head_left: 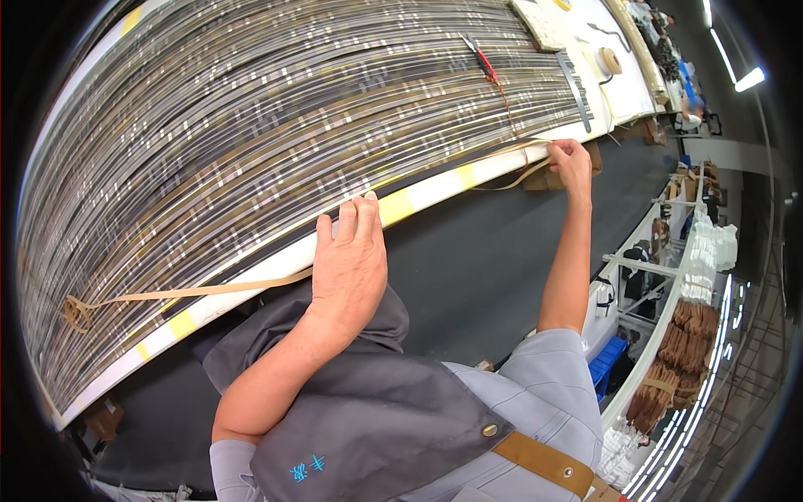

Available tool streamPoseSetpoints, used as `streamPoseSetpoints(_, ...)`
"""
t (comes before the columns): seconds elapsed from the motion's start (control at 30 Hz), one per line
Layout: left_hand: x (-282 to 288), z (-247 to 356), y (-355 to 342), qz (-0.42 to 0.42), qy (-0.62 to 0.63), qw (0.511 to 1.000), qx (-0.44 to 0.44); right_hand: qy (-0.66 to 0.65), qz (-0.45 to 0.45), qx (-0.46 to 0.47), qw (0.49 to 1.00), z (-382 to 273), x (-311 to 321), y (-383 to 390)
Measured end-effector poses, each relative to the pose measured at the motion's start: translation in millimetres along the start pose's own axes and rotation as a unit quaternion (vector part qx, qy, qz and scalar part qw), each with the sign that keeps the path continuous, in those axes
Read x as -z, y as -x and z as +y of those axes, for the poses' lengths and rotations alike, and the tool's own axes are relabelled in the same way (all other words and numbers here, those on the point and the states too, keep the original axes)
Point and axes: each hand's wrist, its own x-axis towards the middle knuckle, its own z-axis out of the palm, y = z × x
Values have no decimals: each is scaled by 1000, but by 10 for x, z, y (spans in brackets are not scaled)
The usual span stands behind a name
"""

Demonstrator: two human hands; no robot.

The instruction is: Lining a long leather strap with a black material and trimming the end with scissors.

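A wide stack of striped, checked cloth [276,125] covers the table, its layered edge running diagonally in front of me. My left hand [351,243] lies over the near edge of the stack, fingers stretched out and pressing down, thumb hidden. A narrow tan tape [201,291] runs from a loose bundle on the cloth at the far left to beneath this hand. Farther right, along the same edge, my right hand [570,163] is closed in a pinch on the tan tape. A slack loop of it hangs just below the table edge.
Red-handled snips [483,63] on a cord lie on the cloth. Beside them are a grey metal strip [575,92], a pale block [538,25] and a small roll [609,61]. A white table rim [427,191] borders the cloth. Racks of brown bundles [682,343] stand at the right.
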Motion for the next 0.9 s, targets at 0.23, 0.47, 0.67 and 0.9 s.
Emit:
streamPoseSetpoints(0.23, -16, -8, -4, -5, 10, 1000, 11, 42, -11, 17, 999, 143, 7, -130)
streamPoseSetpoints(0.47, -19, 10, 18, -5, 17, 1000, 15, -16, 16, -5, 1000, 350, 160, -334)
streamPoseSetpoints(0.67, -1, 6, 34, 3, 19, 1000, 13, -53, 68, -17, 996, 454, 211, -465)
streamPoseSetpoints(0.9, -9, 39, -20, -2, 51, 998, 27, -51, 76, -46, 995, 455, 250, -610)
